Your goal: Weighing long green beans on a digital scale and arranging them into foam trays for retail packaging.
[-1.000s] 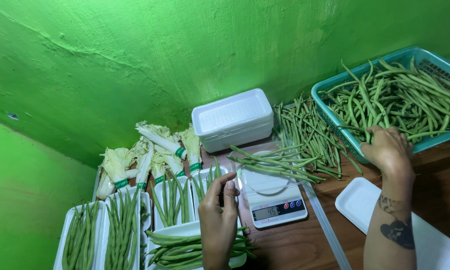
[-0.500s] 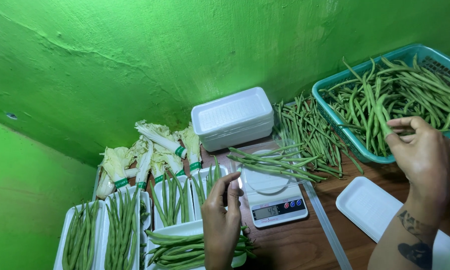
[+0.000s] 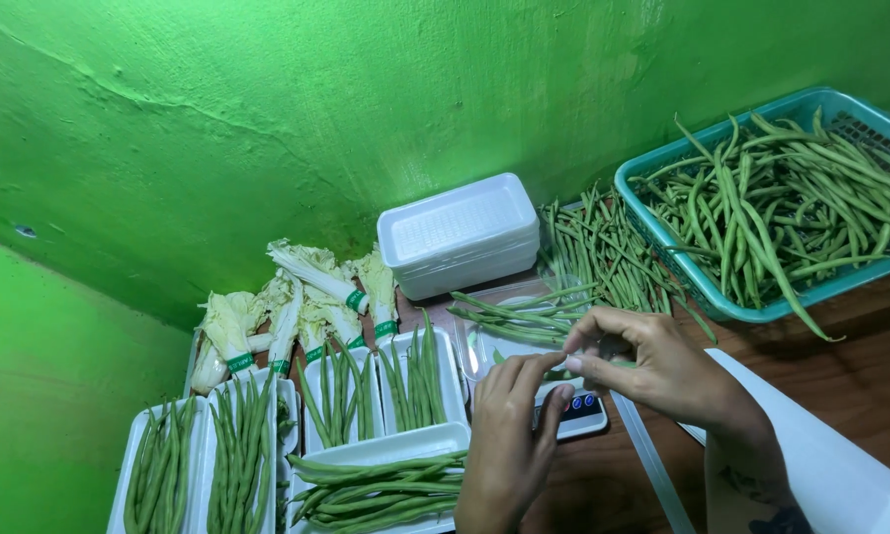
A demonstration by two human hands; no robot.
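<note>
My right hand (image 3: 662, 371) and left hand (image 3: 512, 420) meet, fingertips pinched, over the small digital scale (image 3: 575, 413); whether either holds a bean, I cannot tell. Slender, smooth green beans (image 3: 509, 318) lie across its clear tray: weighing stage. Next calls for fine portion adjustment. White foam trays (image 3: 460, 232) stand stacked behind.

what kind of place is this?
Probably a small produce packing spot: green beans heaped in a teal basket, a stack of white foam trays, filled trays of beans, and a digital scale under both hands.
</note>
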